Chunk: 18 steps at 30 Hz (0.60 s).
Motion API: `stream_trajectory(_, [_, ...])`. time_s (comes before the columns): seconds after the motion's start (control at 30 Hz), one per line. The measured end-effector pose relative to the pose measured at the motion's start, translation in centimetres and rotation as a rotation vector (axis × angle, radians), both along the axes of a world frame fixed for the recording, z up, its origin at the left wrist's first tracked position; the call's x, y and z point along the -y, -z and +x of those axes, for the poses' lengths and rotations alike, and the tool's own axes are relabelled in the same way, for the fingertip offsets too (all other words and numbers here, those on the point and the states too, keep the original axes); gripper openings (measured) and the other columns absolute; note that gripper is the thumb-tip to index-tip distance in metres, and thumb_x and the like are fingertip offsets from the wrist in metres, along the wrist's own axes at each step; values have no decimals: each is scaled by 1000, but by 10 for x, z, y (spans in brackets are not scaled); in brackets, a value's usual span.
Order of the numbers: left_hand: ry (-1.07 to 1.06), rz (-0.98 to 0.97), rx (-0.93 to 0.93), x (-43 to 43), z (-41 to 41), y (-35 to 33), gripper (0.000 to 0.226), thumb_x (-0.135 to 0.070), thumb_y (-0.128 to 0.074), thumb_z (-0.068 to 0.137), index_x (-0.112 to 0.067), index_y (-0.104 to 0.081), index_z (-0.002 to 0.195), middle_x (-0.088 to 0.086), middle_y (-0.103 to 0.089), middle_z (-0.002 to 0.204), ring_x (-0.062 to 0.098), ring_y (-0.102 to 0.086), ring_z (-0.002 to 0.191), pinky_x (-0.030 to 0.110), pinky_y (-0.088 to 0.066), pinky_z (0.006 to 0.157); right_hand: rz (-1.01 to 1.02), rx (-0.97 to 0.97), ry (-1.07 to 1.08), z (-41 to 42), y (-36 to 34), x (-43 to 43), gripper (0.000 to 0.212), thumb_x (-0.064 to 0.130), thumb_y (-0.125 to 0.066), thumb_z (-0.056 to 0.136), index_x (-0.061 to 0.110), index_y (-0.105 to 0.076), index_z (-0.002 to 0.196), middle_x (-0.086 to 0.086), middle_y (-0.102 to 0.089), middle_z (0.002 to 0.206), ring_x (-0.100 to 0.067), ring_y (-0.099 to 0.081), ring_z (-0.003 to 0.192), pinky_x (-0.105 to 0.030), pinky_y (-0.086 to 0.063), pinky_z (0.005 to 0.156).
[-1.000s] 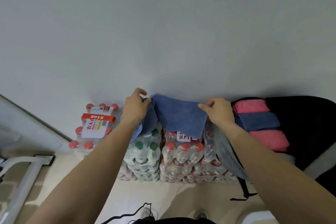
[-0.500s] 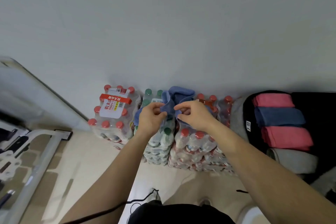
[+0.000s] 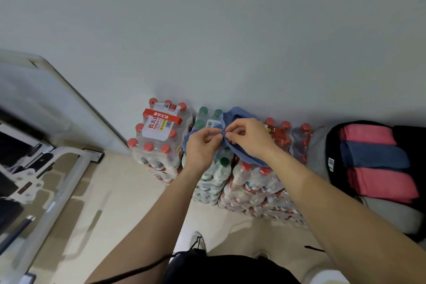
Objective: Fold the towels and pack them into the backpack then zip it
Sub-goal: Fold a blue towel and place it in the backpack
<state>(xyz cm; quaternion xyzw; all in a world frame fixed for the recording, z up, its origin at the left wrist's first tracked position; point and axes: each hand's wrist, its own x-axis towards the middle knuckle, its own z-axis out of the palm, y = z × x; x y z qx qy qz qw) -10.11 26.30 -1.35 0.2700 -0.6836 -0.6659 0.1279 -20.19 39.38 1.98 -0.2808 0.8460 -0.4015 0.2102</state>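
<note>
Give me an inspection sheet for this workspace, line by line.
Surface: stacked water bottle packs on a beige floor serve as the work surface.
Job's things: blue towel bunched over the packs; open backpack at the right holds an upper pink towel, a dark blue towel and a lower pink towel, all folded.
Clutter: separate red-capped pack at the left; green-capped bottles below the hands.
Hands: left hand and right hand both pinch the blue towel, fingertips close together.
Cables: black cord near the person's waist.
Surroundings: plain white wall; white frame at the left.
</note>
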Motion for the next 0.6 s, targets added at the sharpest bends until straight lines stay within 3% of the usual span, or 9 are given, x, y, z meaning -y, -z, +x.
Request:
stream_trajectory(0.33, [58, 4, 0, 7, 3, 2, 23, -10, -72, 88, -2, -71, 110, 8, -76, 95, 19, -73, 91, 40, -58, 89, -57, 49, 29, 8, -3, 8, 3, 21, -71, 89, 24, -69, 88, 10, -73, 78, 3, -67, 73, -14, -51, 66])
stream_trajectory(0.5, [87, -54, 13, 8, 3, 6, 24, -9, -69, 90, -4, -71, 114, 6, -76, 100, 16, -72, 95, 39, -57, 92, -57, 69, 32, 7, -4, 8, 2, 21, -72, 88, 21, -71, 87, 5, -74, 74, -6, -70, 66, -30, -59, 71])
stream_trajectory(0.6, [99, -64, 27, 10, 3, 6, 21, -8, -67, 91, -6, -72, 112, 5, -76, 98, 17, -73, 93, 39, -57, 91, -26, 71, 46, 7, -7, 7, 9, 24, -74, 87, 20, -66, 86, 3, -73, 70, -11, -68, 57, -30, -57, 63])
